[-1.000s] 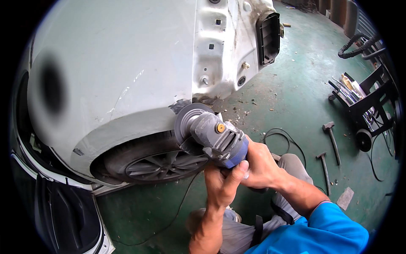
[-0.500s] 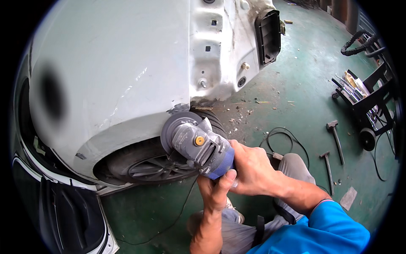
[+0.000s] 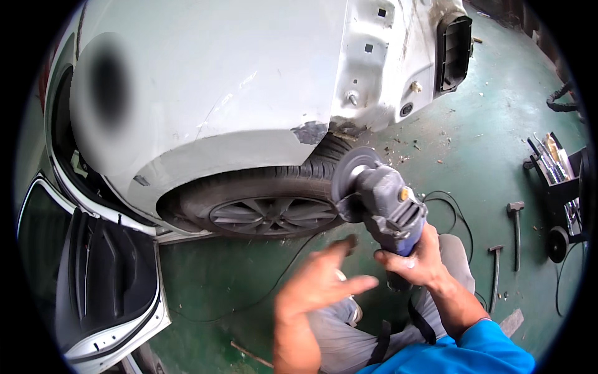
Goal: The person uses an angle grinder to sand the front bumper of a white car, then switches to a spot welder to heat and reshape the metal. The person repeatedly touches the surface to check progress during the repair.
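My right hand (image 3: 422, 257) is wrapped round the body of a blue and grey angle grinder (image 3: 387, 198). Its round grey disc (image 3: 352, 173) is tilted and stands off the car, right of the wheel. Away from the tool, my left hand (image 3: 324, 277) is open, thumb and fingers apart, slightly smeared by motion. Ahead is the white body panel (image 3: 237, 81) of a car, with scratches and a scraped grey patch (image 3: 310, 132) at the corner above the wheel arch. Below the arch sits a tyre (image 3: 255, 182) on a spoked wheel (image 3: 274, 215).
An open car door (image 3: 112, 268) stands at the left. On the green floor to the right lie two hammers (image 3: 516, 234), a looped black cable (image 3: 458, 215) and small debris. Farther right is a black wheeled cart (image 3: 567, 174) holding tools.
The grinder has come off the panel corner and moved right, now in my right hand alone. My left hand has let go of it and opened. The whole view has shifted.
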Demonstrator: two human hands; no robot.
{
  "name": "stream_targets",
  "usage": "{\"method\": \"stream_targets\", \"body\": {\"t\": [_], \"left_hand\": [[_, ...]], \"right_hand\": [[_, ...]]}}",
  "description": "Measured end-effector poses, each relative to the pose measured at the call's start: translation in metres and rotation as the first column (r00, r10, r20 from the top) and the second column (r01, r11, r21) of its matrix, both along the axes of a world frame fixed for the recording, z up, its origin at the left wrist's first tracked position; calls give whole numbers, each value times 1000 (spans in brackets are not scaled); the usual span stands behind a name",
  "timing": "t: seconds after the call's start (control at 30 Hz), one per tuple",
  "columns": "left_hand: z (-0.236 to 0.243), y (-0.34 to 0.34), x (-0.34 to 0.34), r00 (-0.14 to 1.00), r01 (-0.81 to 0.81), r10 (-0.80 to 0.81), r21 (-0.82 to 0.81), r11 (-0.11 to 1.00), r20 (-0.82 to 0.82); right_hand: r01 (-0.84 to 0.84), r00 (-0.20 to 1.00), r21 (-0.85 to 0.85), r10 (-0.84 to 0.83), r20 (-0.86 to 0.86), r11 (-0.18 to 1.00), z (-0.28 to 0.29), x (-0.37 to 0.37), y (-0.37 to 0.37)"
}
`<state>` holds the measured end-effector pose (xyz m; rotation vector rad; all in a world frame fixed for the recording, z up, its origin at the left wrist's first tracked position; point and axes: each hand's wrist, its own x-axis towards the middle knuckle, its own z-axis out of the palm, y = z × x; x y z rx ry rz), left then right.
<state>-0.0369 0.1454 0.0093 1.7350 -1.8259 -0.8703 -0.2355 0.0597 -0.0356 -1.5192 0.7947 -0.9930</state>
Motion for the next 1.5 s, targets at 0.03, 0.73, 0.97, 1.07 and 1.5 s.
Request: {"method": "stream_targets", "body": {"t": [0.03,0.73,0.97,1.07,1.5], "left_hand": [[5,6,19,985,-159,163,-73,985,54],[-27,-137,77,446,319,822,-921,225,355],[61,-143,121,368,531,797,-812,243,479],[85,-146,116,390,540,863,-839,67,320],[-52,-117,96,338,464,759,-801,380,556]], "right_hand": [[-4,1000,6,4,8,1000,-9,-5,2],[46,951,499,-191,242,865,-129,-45,35],[288,881,554,-443,166,781,-110,-46,65],[390,842,516,-522,135,763,-104,-50,78],[351,849,485,-490,195,801,-108,-56,97]]}}
